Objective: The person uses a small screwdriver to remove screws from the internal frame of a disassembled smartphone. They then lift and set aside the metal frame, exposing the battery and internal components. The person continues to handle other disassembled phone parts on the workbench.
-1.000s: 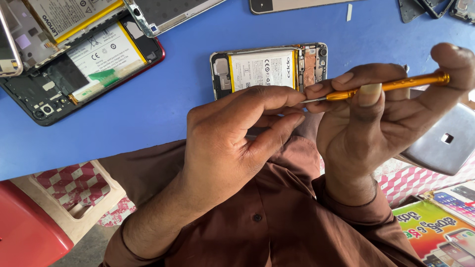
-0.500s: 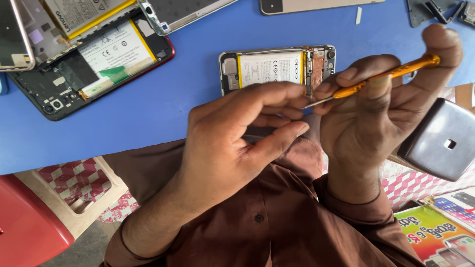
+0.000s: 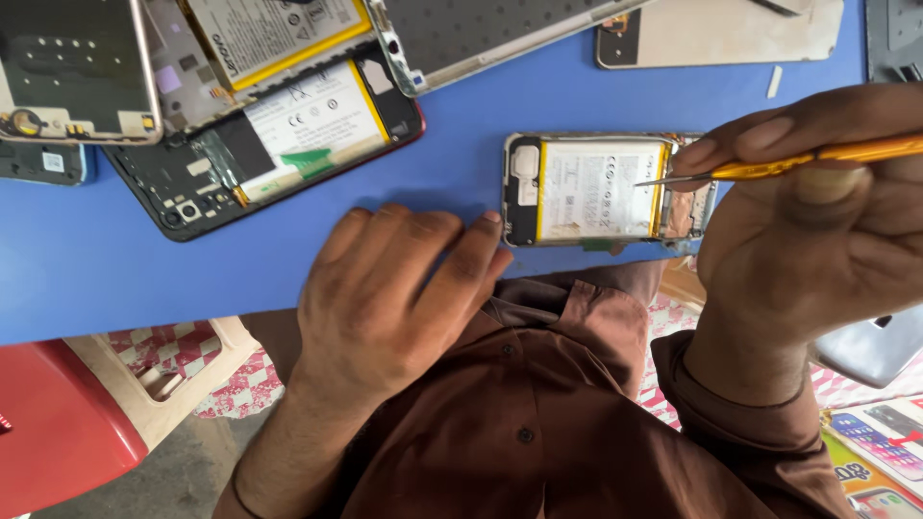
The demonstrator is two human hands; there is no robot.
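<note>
An opened phone (image 3: pixel 606 188) with a white, yellow-edged battery lies on the blue table (image 3: pixel 144 274) near its front edge. My right hand (image 3: pixel 817 240) is shut on an orange-handled screwdriver (image 3: pixel 817 157), held level with its metal tip pointing left over the phone's right end. My left hand (image 3: pixel 394 298) rests at the table's front edge, fingers together and curled, holding nothing; its fingertips lie just left of the phone.
Other opened phones (image 3: pixel 279 135) and back covers (image 3: pixel 721 34) lie at the back left and back of the table. A grey phone cover (image 3: pixel 870 351) sits at the right. A red stool (image 3: pixel 48 432) and beige stool (image 3: pixel 163 370) stand below the table.
My left hand has let go of the screwdriver tip and dropped to the table edge beside the phone. The view has moved closer and shifted right.
</note>
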